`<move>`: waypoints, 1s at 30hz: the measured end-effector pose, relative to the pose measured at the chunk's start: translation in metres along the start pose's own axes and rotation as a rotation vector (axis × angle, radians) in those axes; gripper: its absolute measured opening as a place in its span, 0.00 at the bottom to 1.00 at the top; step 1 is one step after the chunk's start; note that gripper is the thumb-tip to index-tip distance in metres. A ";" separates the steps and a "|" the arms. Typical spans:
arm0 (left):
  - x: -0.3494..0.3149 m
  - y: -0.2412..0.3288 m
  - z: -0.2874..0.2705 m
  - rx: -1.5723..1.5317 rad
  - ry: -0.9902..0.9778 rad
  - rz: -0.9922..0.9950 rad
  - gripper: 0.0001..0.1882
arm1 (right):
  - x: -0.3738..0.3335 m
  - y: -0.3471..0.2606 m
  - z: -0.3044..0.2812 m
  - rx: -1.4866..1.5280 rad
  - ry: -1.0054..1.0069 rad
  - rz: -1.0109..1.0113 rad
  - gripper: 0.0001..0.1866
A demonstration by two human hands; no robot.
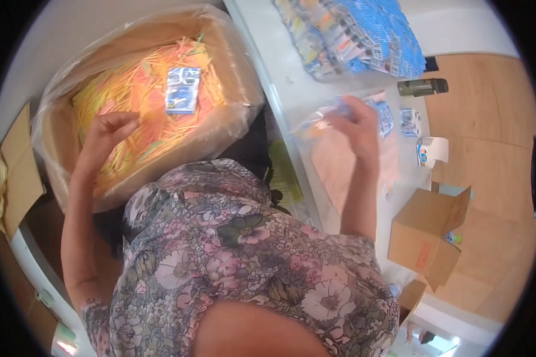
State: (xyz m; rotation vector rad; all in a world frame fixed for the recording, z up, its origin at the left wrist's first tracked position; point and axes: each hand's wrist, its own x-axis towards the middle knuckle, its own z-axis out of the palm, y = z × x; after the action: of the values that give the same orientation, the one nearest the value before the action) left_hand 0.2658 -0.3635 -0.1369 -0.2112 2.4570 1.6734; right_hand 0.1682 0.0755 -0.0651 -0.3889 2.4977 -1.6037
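Observation:
My left hand hovers over the near-left part of a large plastic-lined carton. Its fingers are drawn together in a pinch; whether anything thin is between them cannot be made out. Inside the carton lie many thin yellow, orange and pink sticks, with a blue and white packet on top. Over the white table to the right, my right hand grips a clear plastic bag, slightly blurred and shiny. Beneath that hand a pale pink sheet lies on the tabletop.
A heap of printed blue packets covers the far table. Along its right edge are a dark green device, a small blue and white packet and a white roll. An open cardboard box stands at the right.

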 end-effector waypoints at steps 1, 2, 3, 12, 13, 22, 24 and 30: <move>0.005 0.001 0.002 0.035 -0.031 0.011 0.13 | -0.010 0.012 -0.032 -0.127 0.193 0.031 0.15; 0.001 -0.001 0.002 0.077 -0.041 0.002 0.13 | -0.017 0.018 -0.054 -0.227 0.340 0.098 0.15; 0.010 -0.001 0.002 0.222 -0.079 0.103 0.13 | -0.022 0.032 -0.078 -0.348 0.427 0.082 0.16; 0.099 -0.008 0.068 0.705 0.202 -0.113 0.31 | -0.043 0.117 -0.117 -0.986 0.690 -0.159 0.22; 0.099 -0.005 0.070 0.704 0.179 -0.142 0.31 | -0.043 0.112 -0.115 -1.012 0.700 -0.201 0.21; 0.108 -0.037 0.067 0.430 0.302 -0.071 0.18 | -0.039 0.037 -0.060 -1.025 0.905 -0.470 0.14; 0.108 -0.042 0.068 0.394 0.329 -0.059 0.16 | -0.032 0.021 -0.043 -1.089 0.859 -0.613 0.12; 0.097 -0.033 0.060 0.409 0.375 -0.017 0.12 | -0.009 -0.013 0.034 -0.960 0.545 -0.799 0.13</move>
State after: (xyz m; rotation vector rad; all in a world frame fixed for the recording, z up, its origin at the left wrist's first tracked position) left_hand 0.1810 -0.3225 -0.2094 -0.5287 2.9896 1.1682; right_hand 0.1870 0.0437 -0.0676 -1.3344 3.7214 -0.4616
